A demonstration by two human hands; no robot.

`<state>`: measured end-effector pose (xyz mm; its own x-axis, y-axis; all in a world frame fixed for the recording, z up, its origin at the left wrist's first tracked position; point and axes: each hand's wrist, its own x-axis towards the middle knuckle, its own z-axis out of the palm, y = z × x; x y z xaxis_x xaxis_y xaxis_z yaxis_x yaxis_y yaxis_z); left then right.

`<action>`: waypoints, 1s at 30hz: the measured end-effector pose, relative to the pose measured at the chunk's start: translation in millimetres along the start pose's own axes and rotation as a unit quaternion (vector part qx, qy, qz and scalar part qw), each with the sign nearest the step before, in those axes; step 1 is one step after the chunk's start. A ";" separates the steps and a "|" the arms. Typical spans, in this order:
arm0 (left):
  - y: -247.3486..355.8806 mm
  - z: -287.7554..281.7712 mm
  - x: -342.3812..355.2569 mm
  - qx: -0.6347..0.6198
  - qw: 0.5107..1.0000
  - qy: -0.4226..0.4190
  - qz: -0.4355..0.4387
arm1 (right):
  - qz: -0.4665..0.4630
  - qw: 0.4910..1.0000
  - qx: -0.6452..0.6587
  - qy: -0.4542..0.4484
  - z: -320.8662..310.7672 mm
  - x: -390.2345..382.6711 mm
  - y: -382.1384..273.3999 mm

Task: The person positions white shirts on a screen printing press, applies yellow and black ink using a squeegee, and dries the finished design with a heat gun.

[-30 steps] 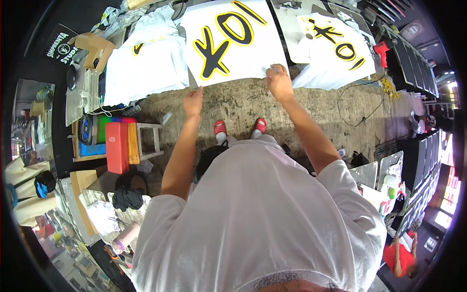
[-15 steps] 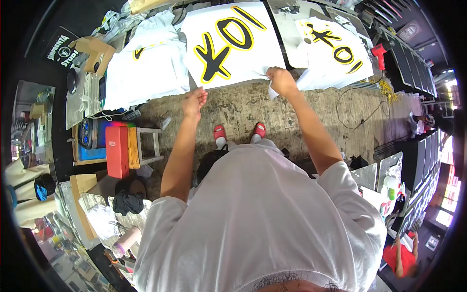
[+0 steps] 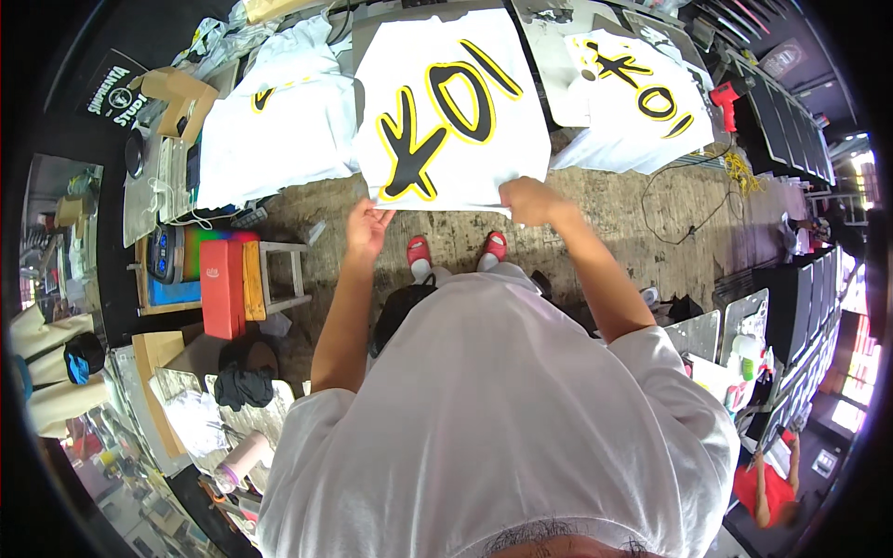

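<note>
Head: white shirt [image 3: 453, 116] spreads beyond left hand [image 3: 367, 229] and right hand [image 3: 533, 202] pinching its edge.

"What's the floor [image 3: 600, 209] like?"
"Brown and worn, with dark, patchy marks."
"And the wall [image 3: 160, 46] on the left?"
"Black. A wooden stool [image 3: 253, 288] stands on that side."
"Where's the light?"
"Bright white, in openings [image 3: 848, 418] far over on the right."

White shirt [image 3: 516, 139] bears black lettering outlined in yellow.
</note>
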<state>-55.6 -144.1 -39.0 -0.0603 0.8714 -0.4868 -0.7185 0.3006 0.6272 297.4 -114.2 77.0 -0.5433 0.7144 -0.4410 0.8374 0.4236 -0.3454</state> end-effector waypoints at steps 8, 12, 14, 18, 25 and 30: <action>-9.8 -1.8 -8.8 -0.100 0.995 0.009 0.008 | -0.049 0.989 0.072 -0.119 24.5 -6.4 -31.3; -15.5 -15.6 -5.2 -0.078 0.996 -0.020 0.025 | -0.072 0.989 0.111 -0.064 23.2 -13.6 -43.7; -17.4 -15.5 -4.1 -0.059 0.997 -0.043 0.025 | -0.189 0.968 0.165 0.022 -8.0 -33.8 -90.3; 8.3 44.2 -35.8 -0.152 0.986 -0.038 -0.057 | -0.453 0.784 0.423 0.038 -127.5 -129.1 -209.7; 5.0 43.5 -28.5 0.015 0.999 -0.015 -0.042 | -0.717 0.491 0.494 0.016 -156.7 -162.8 -240.1; 10.0 31.8 -38.6 0.055 0.998 0.022 0.008 | -0.631 0.645 0.430 -0.028 -153.2 -125.1 -162.1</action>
<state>-38.4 -162.4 5.3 -0.1030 0.8594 -0.5008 -0.6362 0.3301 0.6974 238.9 -186.9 315.1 -0.7819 0.0720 0.6192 -0.6030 0.1644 -0.7806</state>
